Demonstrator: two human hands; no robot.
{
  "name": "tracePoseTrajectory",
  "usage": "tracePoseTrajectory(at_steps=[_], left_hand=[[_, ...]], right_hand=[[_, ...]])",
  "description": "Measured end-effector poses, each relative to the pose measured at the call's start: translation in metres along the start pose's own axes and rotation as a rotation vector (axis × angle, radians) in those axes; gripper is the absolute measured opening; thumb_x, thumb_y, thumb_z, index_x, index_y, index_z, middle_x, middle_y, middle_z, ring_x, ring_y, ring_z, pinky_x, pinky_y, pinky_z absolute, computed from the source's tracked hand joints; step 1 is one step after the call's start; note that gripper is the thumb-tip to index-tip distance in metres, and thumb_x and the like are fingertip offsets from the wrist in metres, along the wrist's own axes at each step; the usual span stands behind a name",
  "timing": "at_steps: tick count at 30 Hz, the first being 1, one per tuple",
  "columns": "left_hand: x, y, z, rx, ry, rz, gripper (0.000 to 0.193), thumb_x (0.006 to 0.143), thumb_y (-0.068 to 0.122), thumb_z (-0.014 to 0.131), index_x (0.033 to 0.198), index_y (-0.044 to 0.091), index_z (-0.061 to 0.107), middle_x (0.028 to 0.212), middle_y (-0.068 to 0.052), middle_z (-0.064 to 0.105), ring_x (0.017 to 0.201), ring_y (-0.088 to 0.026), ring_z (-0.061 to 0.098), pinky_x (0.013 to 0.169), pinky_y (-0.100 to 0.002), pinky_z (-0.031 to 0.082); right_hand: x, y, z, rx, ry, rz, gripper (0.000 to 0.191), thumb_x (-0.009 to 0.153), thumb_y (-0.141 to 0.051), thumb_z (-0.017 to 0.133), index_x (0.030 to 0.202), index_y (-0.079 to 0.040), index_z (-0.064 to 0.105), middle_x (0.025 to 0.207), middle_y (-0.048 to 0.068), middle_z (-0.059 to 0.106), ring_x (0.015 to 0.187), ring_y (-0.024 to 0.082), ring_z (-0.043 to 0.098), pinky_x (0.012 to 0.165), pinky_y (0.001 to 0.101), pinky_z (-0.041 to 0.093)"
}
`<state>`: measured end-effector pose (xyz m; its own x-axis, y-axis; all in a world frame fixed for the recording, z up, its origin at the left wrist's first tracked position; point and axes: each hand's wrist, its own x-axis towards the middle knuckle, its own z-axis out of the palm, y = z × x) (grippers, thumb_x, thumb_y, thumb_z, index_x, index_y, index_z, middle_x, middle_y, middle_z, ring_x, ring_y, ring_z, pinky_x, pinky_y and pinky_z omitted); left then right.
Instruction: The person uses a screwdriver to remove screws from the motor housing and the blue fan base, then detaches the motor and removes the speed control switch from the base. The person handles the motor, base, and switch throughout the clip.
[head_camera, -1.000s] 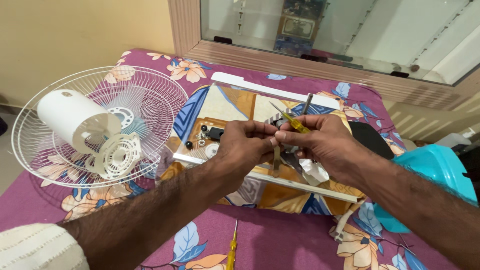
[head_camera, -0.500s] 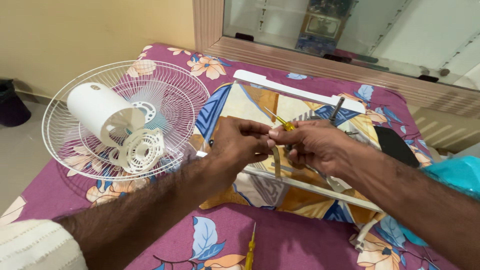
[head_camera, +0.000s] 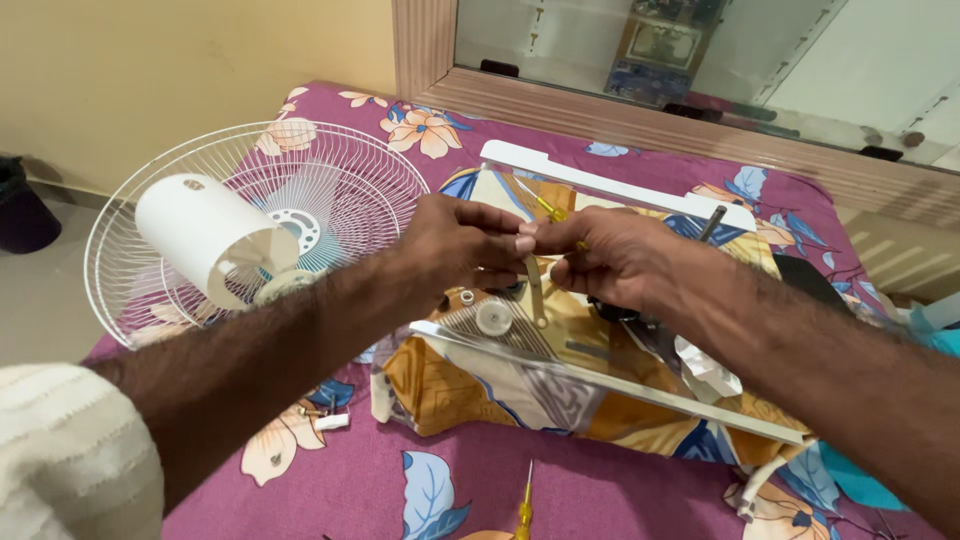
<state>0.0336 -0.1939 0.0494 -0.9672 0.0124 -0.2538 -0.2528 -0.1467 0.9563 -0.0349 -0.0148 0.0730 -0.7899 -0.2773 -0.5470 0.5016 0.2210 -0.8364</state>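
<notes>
My left hand (head_camera: 462, 247) and my right hand (head_camera: 610, 258) meet fingertip to fingertip above a clear plastic tray (head_camera: 560, 370) that rests on a patterned pillow (head_camera: 480, 385). Between them they pinch a thin tan strip-like part (head_camera: 538, 292) that hangs down toward the tray. My right hand also holds a yellow-handled screwdriver (head_camera: 549, 209), its tip pointing up and left. A small white round piece (head_camera: 493, 318) lies in the tray under my hands.
A white fan motor housing (head_camera: 205, 238) with its wire grille (head_camera: 340, 190) lies at the left on the purple floral bedsheet (head_camera: 330, 480). Another yellow screwdriver (head_camera: 524, 510) lies near the front. A dark bin (head_camera: 20, 205) stands on the floor at far left. A mirror frame (head_camera: 640, 115) runs behind.
The view has moved closer and shifted right, so the fan sits further left. My hands stay together over the tray, still gripping the small part and the screwdriver.
</notes>
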Motion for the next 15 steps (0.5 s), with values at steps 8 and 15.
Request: tracePoseTrajectory(at_steps=[8,15], left_hand=[[0.015,0.006,-0.02,-0.013,-0.06,0.029,0.026,0.087,0.012,0.075,0.109,-0.002,0.075,0.095,-0.014,0.079,0.084,-0.022,0.078,0.078,-0.033,0.068],[0.033,-0.005,-0.024,-0.022,0.065,-0.09,0.023,0.087,0.007,0.072,0.106,-0.006,0.073,0.1,-0.017,0.077,0.083,-0.024,0.079,0.079,-0.034,0.07]], right_hand=[[0.021,-0.007,-0.009,0.152,-0.167,0.11,0.02,0.089,-0.013,0.075,0.1,-0.001,0.064,0.092,0.005,0.068,0.053,0.002,0.043,0.056,0.0146,0.052],[0.013,-0.01,0.001,-0.016,-0.08,0.034,0.02,0.088,-0.02,0.074,0.101,-0.005,0.069,0.088,0.002,0.073,0.048,0.002,0.034,0.058,0.0199,0.051]])
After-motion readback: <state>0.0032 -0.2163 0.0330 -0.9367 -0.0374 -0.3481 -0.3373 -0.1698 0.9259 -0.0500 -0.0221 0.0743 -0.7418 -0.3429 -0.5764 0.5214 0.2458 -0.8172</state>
